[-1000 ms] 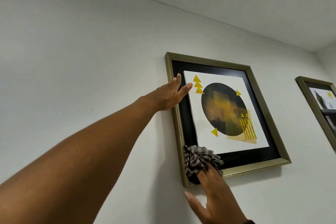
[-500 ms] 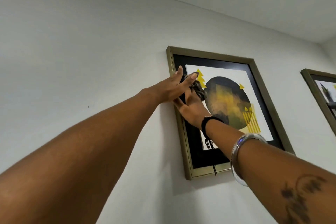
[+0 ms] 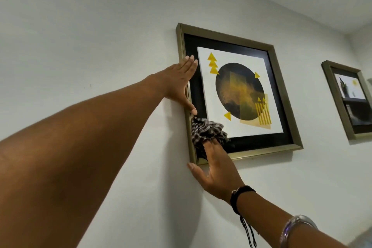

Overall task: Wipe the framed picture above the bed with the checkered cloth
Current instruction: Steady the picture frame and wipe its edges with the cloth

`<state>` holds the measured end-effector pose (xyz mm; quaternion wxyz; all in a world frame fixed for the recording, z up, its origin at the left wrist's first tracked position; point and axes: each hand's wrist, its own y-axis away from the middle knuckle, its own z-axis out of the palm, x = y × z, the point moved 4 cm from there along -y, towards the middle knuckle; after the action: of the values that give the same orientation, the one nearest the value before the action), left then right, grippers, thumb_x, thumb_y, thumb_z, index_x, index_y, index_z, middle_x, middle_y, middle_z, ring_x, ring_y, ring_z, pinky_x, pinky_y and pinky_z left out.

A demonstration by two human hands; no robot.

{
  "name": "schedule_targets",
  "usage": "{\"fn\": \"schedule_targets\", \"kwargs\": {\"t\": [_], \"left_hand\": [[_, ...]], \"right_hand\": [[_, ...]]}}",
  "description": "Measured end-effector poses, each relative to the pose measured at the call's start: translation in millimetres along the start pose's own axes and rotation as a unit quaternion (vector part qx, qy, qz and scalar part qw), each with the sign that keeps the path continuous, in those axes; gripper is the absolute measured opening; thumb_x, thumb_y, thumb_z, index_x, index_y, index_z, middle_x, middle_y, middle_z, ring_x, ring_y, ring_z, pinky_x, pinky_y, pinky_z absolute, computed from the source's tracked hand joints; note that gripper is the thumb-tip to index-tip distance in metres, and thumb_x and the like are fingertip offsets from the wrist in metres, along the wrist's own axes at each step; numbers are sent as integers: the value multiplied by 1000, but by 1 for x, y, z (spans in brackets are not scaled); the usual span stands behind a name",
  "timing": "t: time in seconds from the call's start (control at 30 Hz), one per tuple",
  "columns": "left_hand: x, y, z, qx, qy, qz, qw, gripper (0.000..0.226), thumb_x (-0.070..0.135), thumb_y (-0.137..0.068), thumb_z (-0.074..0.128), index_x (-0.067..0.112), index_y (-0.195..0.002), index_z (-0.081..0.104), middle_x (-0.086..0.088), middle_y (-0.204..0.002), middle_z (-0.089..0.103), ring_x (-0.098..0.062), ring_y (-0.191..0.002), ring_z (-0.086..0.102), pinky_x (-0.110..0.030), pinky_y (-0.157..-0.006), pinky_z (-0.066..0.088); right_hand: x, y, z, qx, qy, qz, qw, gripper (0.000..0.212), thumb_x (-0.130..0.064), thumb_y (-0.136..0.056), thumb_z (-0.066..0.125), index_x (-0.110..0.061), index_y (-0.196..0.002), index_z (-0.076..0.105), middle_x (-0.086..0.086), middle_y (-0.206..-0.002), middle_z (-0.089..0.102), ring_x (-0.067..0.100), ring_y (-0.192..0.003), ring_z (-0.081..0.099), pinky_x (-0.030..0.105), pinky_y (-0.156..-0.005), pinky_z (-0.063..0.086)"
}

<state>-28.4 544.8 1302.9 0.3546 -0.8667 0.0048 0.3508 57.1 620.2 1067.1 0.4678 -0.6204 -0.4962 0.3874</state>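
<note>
Framed picture (image 3: 237, 94) hangs upright, left hand (image 3: 179, 84) flat on it, right hand (image 3: 216, 169) fingers pressing checkered cloth (image 3: 207, 132).

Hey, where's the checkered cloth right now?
In the head view, the checkered cloth is bunched under the right hand, pressed on the framed picture at its lower-left corner, just below the left hand.

White wall (image 3: 100, 26) carries framed picture (image 3: 285, 94); second framed picture (image 3: 340, 104) hangs right.
</note>
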Motion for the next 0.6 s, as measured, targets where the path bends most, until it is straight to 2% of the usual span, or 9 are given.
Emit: {"fn": "schedule_targets", "kwargs": {"t": [0.1, 0.17, 0.27, 0.4, 0.5, 0.6], "left_hand": [[-2, 0, -1, -1, 4, -14, 1000, 161, 95, -40, 55, 8, -153, -20, -10, -164, -24, -24, -150, -24, -44, -125, 0], [-1, 0, -2, -6, 9, -21, 1000, 165, 96, -35, 53, 8, -153, -21, -10, -164, -25, -24, -150, -24, -44, -125, -1], [-2, -2, -3, -9, 14, -29, 999, 167, 95, -32, 55, 8, -152, -22, -10, -164, -26, -24, -150, -25, -44, -125, 0], [-3, -3, -2, -5, 15, -32, 999, 165, 90, -38, 64, 9, -152, -23, -9, -164, -25, -24, -150, -24, -44, -125, 1], [-2, -6, -3, -3, 14, -31, 999, 163, 86, -42, 69, 9, -151, -24, -9, -164, -26, -24, -150, -25, -44, -125, 0], [-1, -6, -1, -1, 13, -30, 999, 163, 86, -42, 69, 9, -152, -24, -9, -163, -27, -24, -150, -26, -43, -125, -1]], "right_hand": [[8, 20, -7, -18, 65, -53, 996, 58, -58, -89, 48, -20, -132, 50, -1, -132, 56, 16, -123, 52, 28, -103, 44], [18, 33, -12, -25, 97, -95, 990, 54, -56, -90, 48, -22, -132, 51, -2, -134, 57, 16, -125, 51, 26, -106, 42], [49, 44, -25, -21, 127, -81, 988, 53, -53, -91, 46, -22, -134, 51, -1, -140, 55, 17, -132, 48, 29, -109, 40], [107, 48, -49, 22, 142, 82, 986, 56, -57, -92, 37, -21, -133, 53, 2, -139, 58, 20, -130, 52, 32, -103, 45], [152, 38, -65, 45, 87, 246, 964, 65, -72, -88, 26, -23, -119, 55, 8, -122, 63, 28, -118, 56, 36, -94, 44], [179, 17, -73, 59, 35, 366, 928, 77, -74, -88, 22, -13, -120, 56, 19, -124, 60, 35, -122, 53, 44, -106, 38]]}}
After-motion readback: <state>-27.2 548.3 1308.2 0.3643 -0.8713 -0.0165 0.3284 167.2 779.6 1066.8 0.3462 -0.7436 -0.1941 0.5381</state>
